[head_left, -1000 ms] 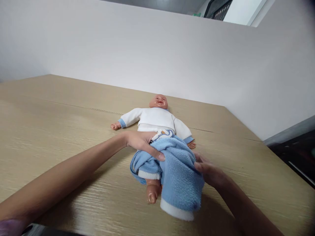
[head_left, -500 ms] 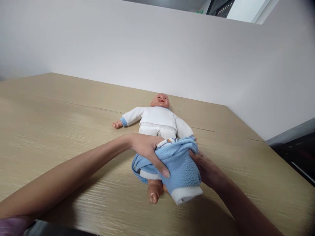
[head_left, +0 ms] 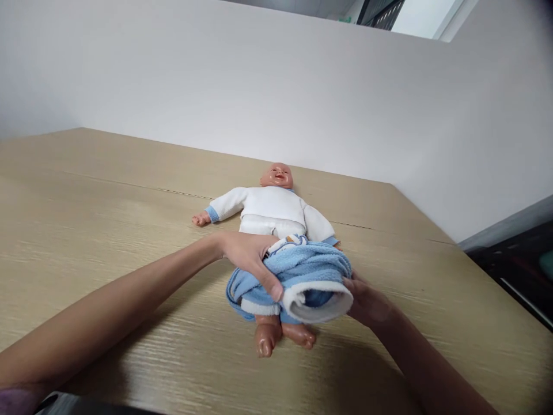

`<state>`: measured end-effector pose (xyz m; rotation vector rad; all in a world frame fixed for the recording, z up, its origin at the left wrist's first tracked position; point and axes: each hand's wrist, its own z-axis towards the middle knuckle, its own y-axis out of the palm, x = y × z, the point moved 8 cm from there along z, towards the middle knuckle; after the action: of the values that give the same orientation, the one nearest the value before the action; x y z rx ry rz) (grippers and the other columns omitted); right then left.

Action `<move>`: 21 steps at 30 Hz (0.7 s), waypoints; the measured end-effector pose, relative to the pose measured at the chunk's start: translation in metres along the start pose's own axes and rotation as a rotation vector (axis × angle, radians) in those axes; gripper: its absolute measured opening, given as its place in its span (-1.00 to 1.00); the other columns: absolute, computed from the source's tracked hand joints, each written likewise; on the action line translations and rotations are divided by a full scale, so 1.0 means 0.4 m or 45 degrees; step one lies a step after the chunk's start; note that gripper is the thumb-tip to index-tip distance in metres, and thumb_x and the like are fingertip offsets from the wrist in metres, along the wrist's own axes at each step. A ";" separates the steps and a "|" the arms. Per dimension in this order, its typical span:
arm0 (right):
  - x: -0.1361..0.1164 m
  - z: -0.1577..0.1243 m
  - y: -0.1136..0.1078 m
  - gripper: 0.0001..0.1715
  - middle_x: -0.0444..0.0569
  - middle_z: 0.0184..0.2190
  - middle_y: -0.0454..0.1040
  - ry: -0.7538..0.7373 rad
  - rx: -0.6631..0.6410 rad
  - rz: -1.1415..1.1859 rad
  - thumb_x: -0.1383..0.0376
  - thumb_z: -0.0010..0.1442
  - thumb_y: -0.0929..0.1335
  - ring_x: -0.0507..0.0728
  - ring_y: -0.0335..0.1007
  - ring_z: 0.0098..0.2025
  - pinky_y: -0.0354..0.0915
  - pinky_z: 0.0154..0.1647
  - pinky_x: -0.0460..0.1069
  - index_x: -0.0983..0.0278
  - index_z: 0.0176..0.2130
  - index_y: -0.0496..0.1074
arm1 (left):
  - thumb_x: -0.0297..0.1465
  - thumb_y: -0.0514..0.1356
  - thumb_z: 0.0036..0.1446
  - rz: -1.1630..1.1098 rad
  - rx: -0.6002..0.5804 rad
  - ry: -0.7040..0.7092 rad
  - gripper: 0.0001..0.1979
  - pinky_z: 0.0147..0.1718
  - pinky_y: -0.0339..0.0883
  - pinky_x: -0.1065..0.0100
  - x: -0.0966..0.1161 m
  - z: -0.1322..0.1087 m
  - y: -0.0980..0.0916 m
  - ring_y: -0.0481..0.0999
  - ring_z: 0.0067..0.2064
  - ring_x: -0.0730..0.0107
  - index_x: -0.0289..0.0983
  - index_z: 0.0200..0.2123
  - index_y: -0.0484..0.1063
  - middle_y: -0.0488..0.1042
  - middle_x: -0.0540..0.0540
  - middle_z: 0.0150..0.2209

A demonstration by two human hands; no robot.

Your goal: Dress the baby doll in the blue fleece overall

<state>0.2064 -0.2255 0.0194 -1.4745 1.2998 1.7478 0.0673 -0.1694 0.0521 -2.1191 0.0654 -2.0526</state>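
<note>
A baby doll (head_left: 273,204) in a white top with blue cuffs lies face up, feet towards me. Bunched over its legs are light-blue fleece pants (head_left: 306,259) with white cuffs. One cuff circles the ankle on the left; the other faces me as a round opening, and the bare foot on the right shows below it. My left hand (head_left: 250,256) grips the bunched fabric, thumb on top and fingers hidden beneath. On the other side, my right hand (head_left: 365,297) holds the pants near the open cuff, its fingers partly behind the cloth.
The wooden table (head_left: 129,202) carries the doll, with a thin seam running across it. A pale wall (head_left: 242,86) rises behind. Dark furniture (head_left: 514,259) stands beyond the right edge.
The pant leg on the right has been gathered up and shortened, its cuff lifted to face me. The doll's foot on the right has come into view. My left hand stays on the fabric.
</note>
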 end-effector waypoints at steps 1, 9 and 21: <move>-0.004 0.003 0.005 -0.57 -0.04 -0.21 0.67 -0.013 0.013 0.041 -0.02 0.18 0.62 0.17 0.61 -0.15 0.48 0.02 0.04 0.18 -0.08 0.67 | -0.08 0.66 -0.16 -0.016 -0.018 -0.001 -0.12 0.20 0.53 0.07 -0.001 0.000 0.003 0.64 0.16 -0.08 -0.28 0.21 0.56 0.69 -0.19 0.07; 0.022 -0.002 0.023 -0.37 -0.09 -0.41 0.51 0.009 -0.239 -0.101 -0.15 0.03 0.67 0.09 0.44 -0.36 0.37 -0.29 -0.04 0.29 -0.24 0.59 | -0.29 0.57 0.08 0.045 0.042 0.163 -0.26 0.51 0.19 0.18 0.044 0.013 -0.009 0.40 0.46 0.06 -0.10 0.32 0.51 0.48 -0.07 0.39; -0.046 -0.031 0.029 -0.64 -0.04 -0.08 0.69 -0.259 0.431 -0.538 0.13 0.32 0.49 0.18 0.62 -0.04 0.54 0.04 -0.01 0.22 0.05 0.64 | -0.21 0.61 0.00 -0.088 -0.083 0.005 0.04 0.39 0.39 -0.08 0.020 0.002 0.017 0.50 0.35 -0.17 -0.21 0.50 0.29 0.42 -0.25 0.42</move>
<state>0.2076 -0.2377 0.0412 -1.2318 1.0265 1.2932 0.0692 -0.1773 0.0590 -2.1848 0.0619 -2.1216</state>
